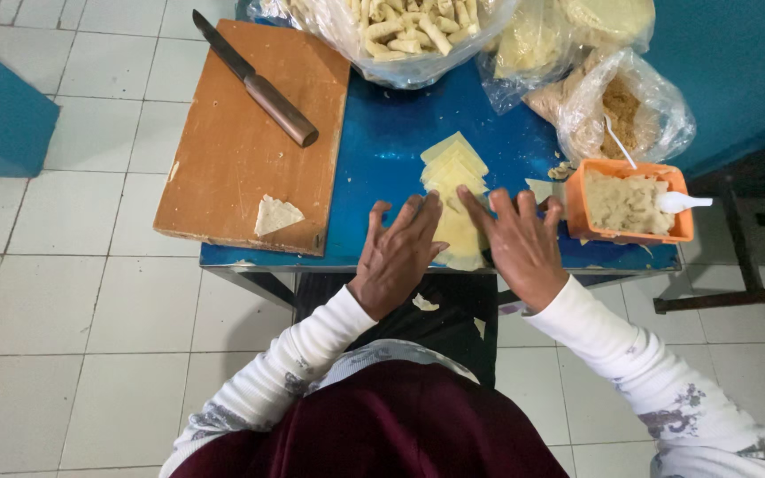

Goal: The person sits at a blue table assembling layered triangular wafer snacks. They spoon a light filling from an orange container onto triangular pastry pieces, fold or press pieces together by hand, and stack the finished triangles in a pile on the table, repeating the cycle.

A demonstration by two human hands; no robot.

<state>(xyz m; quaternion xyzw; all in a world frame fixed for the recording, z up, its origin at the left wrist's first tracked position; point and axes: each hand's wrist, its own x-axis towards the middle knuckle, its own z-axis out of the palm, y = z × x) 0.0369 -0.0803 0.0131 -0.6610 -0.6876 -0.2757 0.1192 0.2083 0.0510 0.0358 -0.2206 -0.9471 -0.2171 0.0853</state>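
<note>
While both hands (397,255) (521,245) lay flat, grip wide and holding nothing, on the pale wrapper (459,232) at centre frame, best pressed evenly, rolled slowly, kept on the blue surface (382,142).

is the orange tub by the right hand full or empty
Full: the orange tub holds pale filling up to near its rim, with a white spoon resting on it.

A single camera, worn on the person's head, looks almost straight down from above the lap. It faces forward over the near edge of the blue table (382,142), with the far side toward the top of the frame. It sits close enough that both forearms fill the lower half, and tiled floor (73,310) shows left and below.
</note>
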